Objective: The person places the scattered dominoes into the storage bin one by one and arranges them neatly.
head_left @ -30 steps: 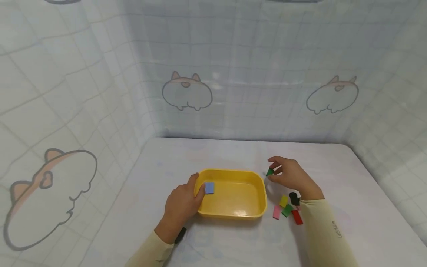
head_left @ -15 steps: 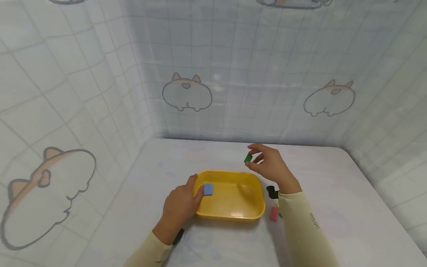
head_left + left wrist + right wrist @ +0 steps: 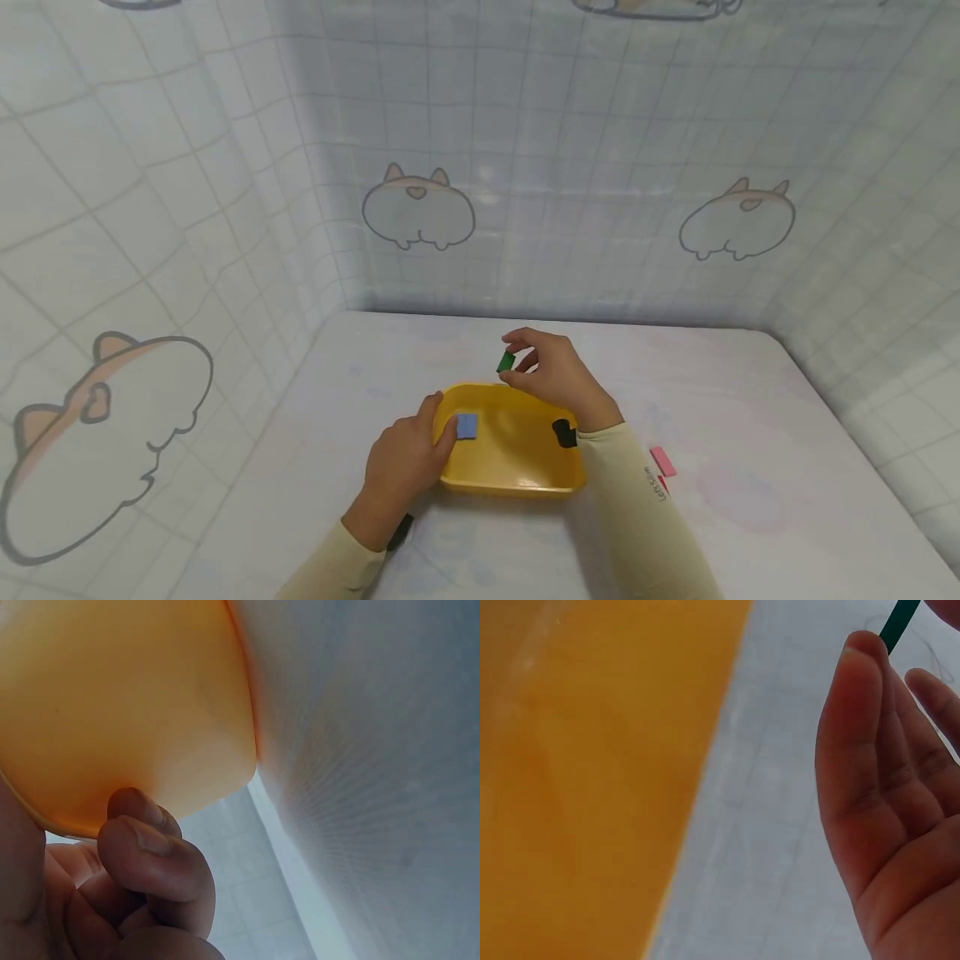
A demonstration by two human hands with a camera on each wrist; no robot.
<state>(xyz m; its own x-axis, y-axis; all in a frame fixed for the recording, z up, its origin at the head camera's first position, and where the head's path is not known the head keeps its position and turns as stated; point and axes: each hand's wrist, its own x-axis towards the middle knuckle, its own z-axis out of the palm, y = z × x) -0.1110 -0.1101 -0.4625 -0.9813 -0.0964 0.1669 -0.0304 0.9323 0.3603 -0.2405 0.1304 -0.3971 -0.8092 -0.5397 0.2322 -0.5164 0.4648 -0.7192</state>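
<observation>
In the head view my left hand grips the left side of a yellow plastic tray, thumb over the rim. The left wrist view shows its curled fingers against the tray's outer wall. Light blue flat pieces lie inside the tray near that thumb. Above the tray's far rim, my right hand pinches a small green rectangular piece between thumb and fingertips. That piece appears as a thin green edge in the right wrist view.
A pink piece and part of a red piece lie on the white table, right of my right sleeve. A pale grid-patterned sheet rises behind the table and along both sides.
My right hand has carried the green piece leftward from beside the tray to over its far rim. The right sleeve now covers most of the loose pieces. The left hand keeps its grip.
</observation>
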